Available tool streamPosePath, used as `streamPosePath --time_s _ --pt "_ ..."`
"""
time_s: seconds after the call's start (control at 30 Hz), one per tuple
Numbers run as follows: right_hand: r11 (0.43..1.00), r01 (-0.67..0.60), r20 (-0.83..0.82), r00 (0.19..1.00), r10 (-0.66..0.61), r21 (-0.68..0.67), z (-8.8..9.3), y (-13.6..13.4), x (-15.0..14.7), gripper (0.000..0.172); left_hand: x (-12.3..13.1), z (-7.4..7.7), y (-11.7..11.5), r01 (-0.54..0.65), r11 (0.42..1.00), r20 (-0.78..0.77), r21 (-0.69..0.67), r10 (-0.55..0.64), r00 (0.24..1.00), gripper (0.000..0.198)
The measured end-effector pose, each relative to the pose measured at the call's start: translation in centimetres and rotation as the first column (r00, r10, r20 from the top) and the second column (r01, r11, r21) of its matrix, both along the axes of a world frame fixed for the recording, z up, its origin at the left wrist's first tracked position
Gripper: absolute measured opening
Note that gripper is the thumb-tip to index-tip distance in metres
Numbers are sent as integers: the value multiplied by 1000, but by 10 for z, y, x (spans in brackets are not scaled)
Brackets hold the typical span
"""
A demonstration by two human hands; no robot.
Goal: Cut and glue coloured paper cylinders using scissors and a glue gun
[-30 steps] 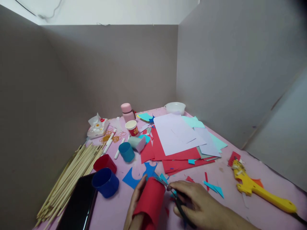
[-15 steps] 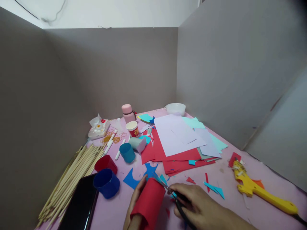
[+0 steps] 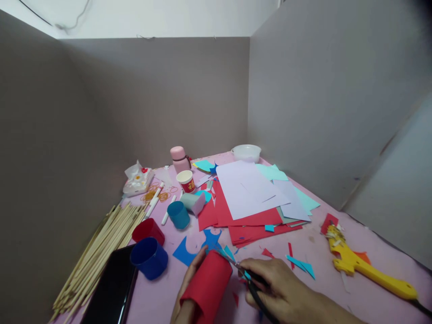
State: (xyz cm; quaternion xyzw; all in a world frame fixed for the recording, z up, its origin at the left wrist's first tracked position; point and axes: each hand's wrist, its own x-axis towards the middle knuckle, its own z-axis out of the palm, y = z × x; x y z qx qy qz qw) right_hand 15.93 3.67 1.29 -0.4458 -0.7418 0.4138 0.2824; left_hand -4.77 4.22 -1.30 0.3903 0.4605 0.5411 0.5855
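Note:
My left hand [image 3: 191, 281] is wrapped around a curled piece of red paper [image 3: 209, 283], with the thumb inside the roll and the fingers along its left side. In my right hand [image 3: 275, 285] is a pair of black-handled scissors [image 3: 253, 288], its blades at the far edge of the red paper. How far the blades are apart is hard to make out. Beyond the roll lie blue paper scraps [image 3: 185, 252]. To the left stand a dark blue paper ring [image 3: 149, 261], a red paper ring [image 3: 147, 230] and a teal paper ring [image 3: 178, 215].
Wooden sticks [image 3: 101, 252] and a black phone [image 3: 110, 288] lie at left. Behind are a paper cup [image 3: 186, 181], a pink flask [image 3: 180, 158] and a white bowl [image 3: 246, 154]. White sheets [image 3: 251, 191] cover red ones. A yellow glue gun [image 3: 367, 267] is at right.
The red paper roll tilts slightly, its near end shifting a little to the left. The scissors stay at its far edge, and the view has moved very slightly.

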Motion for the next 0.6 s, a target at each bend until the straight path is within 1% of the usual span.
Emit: streamPosePath --time_s 0.1,0.2,0.23,0.3,0.33,0.4,0.43,0.47,0.5,0.53,0.6 --pt "999 4 -55 998 -6 -43 -4 1 -1 12 0 -1 0 -17 1000 21 -23 18 1000 55" --pt "995 -21 -94 995 12 -96 -5 0 -3 3 0 -1 1 -16 999 23 -45 17 1000 55" --pt "993 -31 -118 993 18 -111 -5 0 -3 3 -1 -1 1 -15 999 26 -50 16 1000 55" --pt "983 -54 -200 980 18 -176 -4 -1 -3 14 -1 -2 1 -19 999 37 -51 21 999 52" --pt "970 -67 -257 966 5 -235 -4 -1 -3 17 -2 -2 2 -27 998 44 -49 30 999 50" --pt "922 -113 -397 916 -48 -371 -5 1 -3 27 -2 -3 2 -48 998 60 -48 51 997 48" --pt "897 -133 -464 881 -87 -421 -6 3 -2 37 -3 -4 3 -54 997 68 -54 57 996 49" --pt "885 -128 -513 847 -137 -447 -8 6 -1 46 -3 -4 3 -55 997 69 -60 59 996 51" --pt "884 -94 -539 820 -192 -458 -10 8 0 52 -4 -3 3 -52 997 57 -58 55 997 54" --pt "887 -42 -543 803 -243 -460 -11 11 0 55 -5 -3 2 -34 998 30 -47 35 999 57" --pt "891 70 -512 798 -320 -448 -15 15 1 55 -5 -1 0 8 1000 -49 1 -8 999 61"
